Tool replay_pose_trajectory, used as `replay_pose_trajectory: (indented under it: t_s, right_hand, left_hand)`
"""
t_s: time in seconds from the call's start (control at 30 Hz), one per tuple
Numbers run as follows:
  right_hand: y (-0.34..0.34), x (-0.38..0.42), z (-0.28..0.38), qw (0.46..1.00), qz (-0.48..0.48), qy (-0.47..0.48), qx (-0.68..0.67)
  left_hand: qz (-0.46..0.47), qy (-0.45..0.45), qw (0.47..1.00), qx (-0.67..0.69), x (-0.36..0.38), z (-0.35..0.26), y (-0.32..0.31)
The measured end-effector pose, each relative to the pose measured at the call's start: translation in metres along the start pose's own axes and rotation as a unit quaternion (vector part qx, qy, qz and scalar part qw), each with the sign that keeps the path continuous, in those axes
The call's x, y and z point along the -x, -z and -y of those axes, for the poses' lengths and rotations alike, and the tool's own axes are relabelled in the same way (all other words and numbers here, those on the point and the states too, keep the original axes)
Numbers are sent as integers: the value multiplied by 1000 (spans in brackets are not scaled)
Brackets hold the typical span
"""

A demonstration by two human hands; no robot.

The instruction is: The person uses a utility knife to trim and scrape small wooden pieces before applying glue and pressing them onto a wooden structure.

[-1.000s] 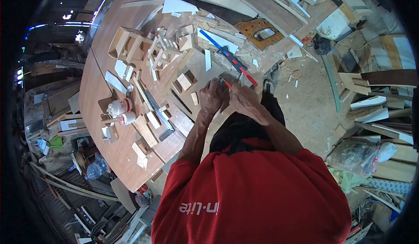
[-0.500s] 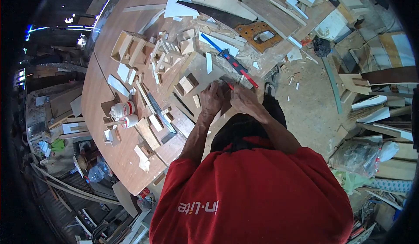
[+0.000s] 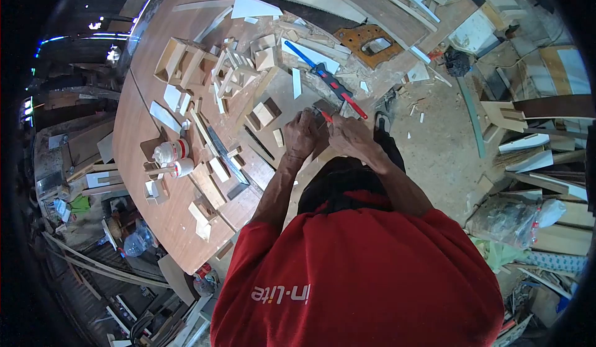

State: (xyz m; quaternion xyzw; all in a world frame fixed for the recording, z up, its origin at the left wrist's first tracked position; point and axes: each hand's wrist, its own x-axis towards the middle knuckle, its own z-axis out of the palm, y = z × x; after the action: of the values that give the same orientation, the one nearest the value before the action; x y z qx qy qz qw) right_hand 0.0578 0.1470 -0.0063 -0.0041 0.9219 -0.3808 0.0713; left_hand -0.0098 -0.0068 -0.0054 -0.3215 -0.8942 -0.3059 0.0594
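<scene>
At the table's near edge, my left hand [image 3: 300,135] is closed, fingers curled against a dark brown flat piece [image 3: 321,141] that shows between my hands. Just to its right, my right hand [image 3: 349,136] pinches a slim red tool [image 3: 327,117]; its working end is too small to make out. Beyond the hands lies a blue and red tool with a black grip [image 3: 332,86]. A small wooden block piece [image 3: 266,113] sits to the left of my left hand, beside a thin dark strip [image 3: 259,144].
A handsaw [image 3: 366,44] lies at the back among white offcuts. Glue bottles [image 3: 171,153], a long metal-edged tool [image 3: 222,154] and small wooden frames [image 3: 180,63] occupy the table's left side. Boards [image 3: 534,154] and a plastic bag [image 3: 506,220] are at the right.
Both hands stay close together in nearly the same place. More of the red tool shows at my right fingertips, and the view has shifted slightly.
</scene>
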Motion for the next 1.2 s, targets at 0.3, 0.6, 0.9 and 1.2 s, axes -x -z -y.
replay_pose_trajectory:
  t_s: [0.3, 0.6, 0.9, 1.2]
  right_hand:
    - [24, 4, 19, 993, 33, -96, -52]
    - [21, -1, 25, 989, 32, -134, -54]
    - [-1, -3, 4, 994, -25, -79, -70]
    - [-21, 2, -7, 997, -63, 7, 40]
  left_hand:
    - [10, 3, 1000, -15, 2, 3, -1]
    - [-12, -7, 1000, -9, -1, 6, -3]
    - [-25, -4, 1000, 4, -2, 6, -3]
    - [-15, -3, 1000, 7, -2, 4, -1]
